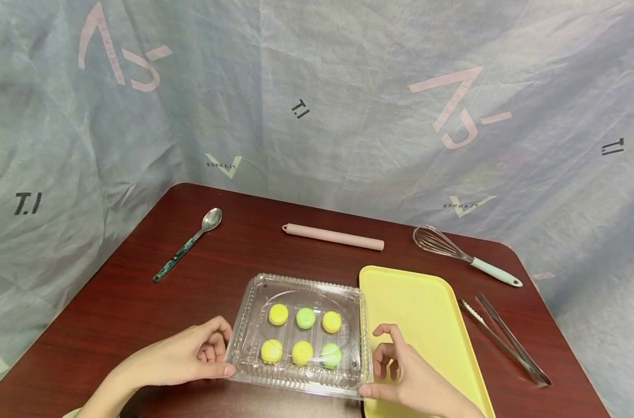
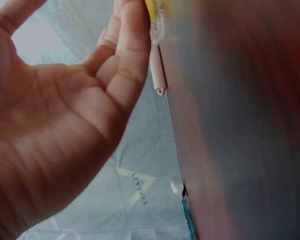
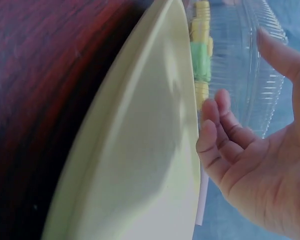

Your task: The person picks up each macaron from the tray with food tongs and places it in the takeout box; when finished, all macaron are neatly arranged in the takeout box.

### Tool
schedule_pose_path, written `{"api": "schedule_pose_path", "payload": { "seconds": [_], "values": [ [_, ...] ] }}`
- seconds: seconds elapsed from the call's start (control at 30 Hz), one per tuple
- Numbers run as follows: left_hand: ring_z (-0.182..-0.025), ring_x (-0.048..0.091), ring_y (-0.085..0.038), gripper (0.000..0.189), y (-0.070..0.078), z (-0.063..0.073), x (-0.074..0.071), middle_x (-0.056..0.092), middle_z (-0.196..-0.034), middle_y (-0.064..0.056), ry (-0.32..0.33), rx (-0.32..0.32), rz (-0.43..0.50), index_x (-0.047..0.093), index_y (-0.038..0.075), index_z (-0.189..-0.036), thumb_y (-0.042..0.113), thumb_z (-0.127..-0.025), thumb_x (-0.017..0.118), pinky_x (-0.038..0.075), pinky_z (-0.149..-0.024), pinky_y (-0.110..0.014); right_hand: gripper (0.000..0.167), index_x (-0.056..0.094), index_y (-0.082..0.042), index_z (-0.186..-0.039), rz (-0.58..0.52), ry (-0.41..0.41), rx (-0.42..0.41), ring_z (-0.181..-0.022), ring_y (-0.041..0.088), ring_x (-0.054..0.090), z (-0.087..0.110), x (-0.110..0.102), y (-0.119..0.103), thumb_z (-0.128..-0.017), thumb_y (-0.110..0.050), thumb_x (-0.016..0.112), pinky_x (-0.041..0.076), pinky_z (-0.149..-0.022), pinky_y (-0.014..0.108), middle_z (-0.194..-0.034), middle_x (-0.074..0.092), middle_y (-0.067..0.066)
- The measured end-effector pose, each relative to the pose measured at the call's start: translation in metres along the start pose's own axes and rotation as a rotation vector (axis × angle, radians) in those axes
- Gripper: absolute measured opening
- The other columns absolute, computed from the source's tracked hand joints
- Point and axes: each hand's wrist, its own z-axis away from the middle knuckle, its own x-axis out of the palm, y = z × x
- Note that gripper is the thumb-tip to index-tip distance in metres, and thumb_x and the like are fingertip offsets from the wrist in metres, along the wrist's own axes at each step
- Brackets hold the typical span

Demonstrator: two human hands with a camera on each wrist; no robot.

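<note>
A clear plastic clamshell box (image 1: 249, 325) is at the front middle of the table in the head view. Inside are several macarons in two rows, among them a yellow macaron (image 1: 278, 314) and a green macaron (image 1: 306, 317). My left hand (image 1: 183, 354) grips the box's left side, its thumb on the near left corner. On the other side my right hand (image 1: 411, 371) holds the near right corner with the thumb, its other fingers bent beside the wall. The right wrist view shows that thumb on the ribbed clear plastic (image 3: 239, 60). Only the left palm and fingers (image 2: 132, 55) show plainly in the left wrist view.
A yellow tray (image 1: 416, 302) lies right of the box, under my right hand. Tongs (image 1: 510, 342) lie beyond it. Further back are a whisk (image 1: 468, 255), a pink rolling pin (image 1: 332, 236) and a spoon (image 1: 188, 244). A printed cloth (image 1: 348, 116) hangs behind the table.
</note>
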Motion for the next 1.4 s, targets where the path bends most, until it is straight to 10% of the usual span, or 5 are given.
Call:
{"api": "schedule_pose_path", "payload": {
  "seconds": [0.33, 0.73, 0.9, 1.17, 1.4],
  "values": [
    [-0.057, 0.056, -0.008, 0.023, -0.002, -0.002, 0.007, 0.064, -0.067, -0.010, -0.160, -0.078, 0.335, 0.058, -0.006, -0.086, 0.014, -0.098, 0.061, 0.049, -0.053, -0.023, 0.023, 0.055, -0.001, -0.087, -0.263, -0.176, 0.094, -0.060, -0.002, 0.046, -0.003, -0.002, 0.001, -0.090, -0.012, 0.074, 0.038, -0.052, 0.018, -0.072, 0.051, -0.008],
    [-0.057, 0.055, -0.007, 0.030, -0.005, -0.003, 0.016, 0.049, -0.071, -0.041, -0.213, -0.062, 0.526, 0.051, -0.023, -0.088, 0.005, -0.099, 0.052, 0.046, -0.054, -0.017, 0.028, 0.060, 0.020, -0.088, -0.601, -0.299, 0.221, -0.061, 0.006, 0.060, -0.001, 0.004, 0.002, -0.095, -0.007, 0.065, 0.049, -0.060, 0.019, -0.064, 0.062, 0.013],
    [-0.055, 0.055, -0.005, 0.031, -0.004, -0.002, 0.017, 0.045, -0.071, -0.045, -0.194, -0.054, 0.537, 0.050, -0.025, -0.088, 0.004, -0.097, 0.054, 0.046, -0.053, -0.016, 0.034, 0.054, 0.028, -0.091, -0.689, -0.304, 0.241, -0.062, 0.004, 0.061, -0.001, 0.006, 0.001, -0.094, -0.005, 0.064, 0.049, -0.060, 0.017, -0.070, 0.067, -0.004],
    [-0.053, 0.054, -0.004, 0.031, -0.004, -0.003, 0.019, 0.044, -0.068, -0.044, -0.152, -0.056, 0.540, 0.049, -0.026, -0.089, 0.003, -0.095, 0.056, 0.045, -0.051, -0.015, 0.042, 0.047, 0.032, -0.089, -0.707, -0.291, 0.271, -0.060, 0.003, 0.060, -0.002, 0.007, 0.000, -0.094, -0.006, 0.065, 0.050, -0.059, 0.018, -0.068, 0.067, -0.005],
    [-0.052, 0.052, -0.002, 0.032, -0.005, -0.004, 0.020, 0.061, -0.066, 0.001, -0.121, -0.082, 0.556, 0.050, -0.026, -0.091, 0.005, -0.095, 0.056, 0.043, -0.050, -0.015, 0.041, 0.046, 0.031, -0.087, -0.719, -0.278, 0.270, -0.059, 0.003, 0.059, -0.003, 0.008, 0.000, -0.094, -0.005, 0.064, 0.049, -0.058, 0.018, -0.067, 0.066, -0.006]
  ]
}}
